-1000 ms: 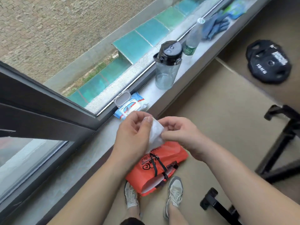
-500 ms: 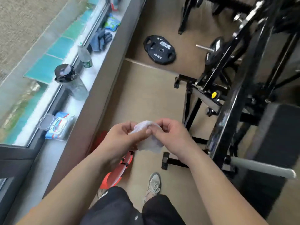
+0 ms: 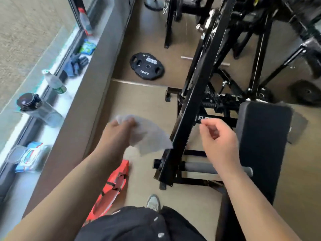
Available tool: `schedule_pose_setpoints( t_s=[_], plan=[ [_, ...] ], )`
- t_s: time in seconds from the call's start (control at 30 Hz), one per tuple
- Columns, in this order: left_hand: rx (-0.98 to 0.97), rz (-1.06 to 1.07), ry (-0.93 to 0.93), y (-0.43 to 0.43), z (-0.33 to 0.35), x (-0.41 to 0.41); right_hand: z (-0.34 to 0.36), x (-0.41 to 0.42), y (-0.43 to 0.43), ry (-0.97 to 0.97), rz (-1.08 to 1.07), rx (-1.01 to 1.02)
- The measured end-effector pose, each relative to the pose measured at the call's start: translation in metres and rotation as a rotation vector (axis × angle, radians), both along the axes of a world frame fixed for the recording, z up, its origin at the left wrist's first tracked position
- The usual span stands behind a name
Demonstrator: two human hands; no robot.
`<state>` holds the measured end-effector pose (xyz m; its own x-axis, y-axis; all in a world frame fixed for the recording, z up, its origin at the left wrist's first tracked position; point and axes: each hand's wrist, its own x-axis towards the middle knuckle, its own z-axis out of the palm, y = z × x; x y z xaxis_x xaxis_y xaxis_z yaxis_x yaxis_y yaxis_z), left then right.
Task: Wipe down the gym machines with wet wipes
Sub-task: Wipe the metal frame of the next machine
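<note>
Tan floor [image 3: 142, 101], smooth, with one seam across it near twelve o'clock. What else is in the room? asks the first.

It's a gym, says the second. The grey windowsill [image 3: 73, 108] runs from eight up to eleven o'clock under the glass. The black machine frame [image 3: 196, 94] slants from one o'clock down to the centre. Its black bench pad [image 3: 264, 136] is at three and a grey foam roller [image 3: 199, 168] sits low at four.

And the wipe?

At the centre, in the air, the wet wipe [image 3: 149, 138] hangs unfolded. Its lower corner reaches the frame, touching or not I cannot tell. The left hand [image 3: 119, 134] pinches its upper edge with curled fingers. The right hand [image 3: 218, 141], toward three o'clock, grasps nothing and its fingers are loosely bent.

Where is the pack?

On the sill at eight o'clock lies the wipes pack [image 3: 27, 157], blue, white and red. Its print is too blurred to read.

Anything readable?

At twelve o'clock the weight plate [image 3: 147, 66] lies flat on the floor and reads "15KG" in white. A frame crossbar shows "FLE", with the rest hidden.

And the other things?

On the sill there's a dark-lidded bottle [image 3: 38, 110] at nine, a green-labelled bottle [image 3: 54, 81] at ten and blue gloves [image 3: 74, 64] beyond. An orange bag [image 3: 112, 186] is on the floor at six, near a grey shoe [image 3: 152, 202].
</note>
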<state>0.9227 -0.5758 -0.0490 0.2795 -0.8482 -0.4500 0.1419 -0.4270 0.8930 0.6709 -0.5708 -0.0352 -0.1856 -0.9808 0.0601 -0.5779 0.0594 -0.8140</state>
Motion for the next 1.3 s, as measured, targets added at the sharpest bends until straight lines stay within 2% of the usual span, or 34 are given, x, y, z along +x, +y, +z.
schedule_pose_setpoints(
  t_s=[0.13,0.17,0.2,0.27,0.3,0.37,0.4,0.53,0.67,0.7,0.8,0.87,0.97,1.07,1.13,1.3],
  plan=[
    [-0.206,-0.303,-0.605,0.005,-0.01,-0.028,-0.025,0.003,-0.04,0.323,0.215,-0.166],
    [-0.216,-0.408,-0.686,0.013,-0.018,-0.041,-0.036,0.008,-0.048,0.39,0.277,-0.15],
    [-0.241,-0.53,-0.688,0.023,-0.024,-0.055,-0.049,0.012,-0.054,0.441,0.333,-0.106],
    [-0.373,-0.78,-0.639,0.05,-0.038,-0.081,-0.076,0.015,-0.056,0.508,0.416,-0.012],
    [-0.448,-0.858,-0.714,0.063,-0.049,-0.089,-0.089,0.014,-0.054,0.518,0.444,0.001],
    [-0.521,-0.888,-0.946,0.086,-0.064,-0.096,-0.104,0.009,-0.051,0.525,0.474,0.016],
    [-0.495,-0.895,-0.992,0.093,-0.064,-0.096,-0.106,0.007,-0.052,0.535,0.487,0.032],
    [-0.308,-1.02,-1.032,0.065,-0.065,-0.094,-0.096,0.003,-0.056,0.571,0.568,0.14],
    [-0.255,-0.99,-0.896,0.012,-0.074,-0.096,-0.077,0.005,-0.061,0.656,0.588,0.287],
    [-0.263,-0.989,-0.88,0.017,-0.075,-0.093,-0.072,0.006,-0.063,0.702,0.591,0.304],
    [-0.435,-1.011,-1.104,0.075,-0.077,-0.075,-0.069,0.015,-0.064,0.809,0.568,0.325],
    [-0.492,-1.023,-1.171,0.098,-0.086,-0.068,-0.069,0.018,-0.063,0.829,0.545,0.332],
    [-0.469,-1.031,-1.156,0.061,-0.093,-0.074,-0.068,0.019,-0.064,0.791,0.554,0.381],
    [-0.453,-1.103,-1.143,0.022,-0.09,-0.082,-0.064,0.018,-0.07,0.63,0.564,0.476],
    [-0.467,-1.096,-1.123,0.031,-0.088,-0.077,-0.064,0.017,-0.072,0.625,0.584,0.496],
    [-0.586,-1.149,-1.223,0.085,-0.095,-0.049,-0.068,0.018,-0.069,0.719,0.577,0.454]
  ],
)
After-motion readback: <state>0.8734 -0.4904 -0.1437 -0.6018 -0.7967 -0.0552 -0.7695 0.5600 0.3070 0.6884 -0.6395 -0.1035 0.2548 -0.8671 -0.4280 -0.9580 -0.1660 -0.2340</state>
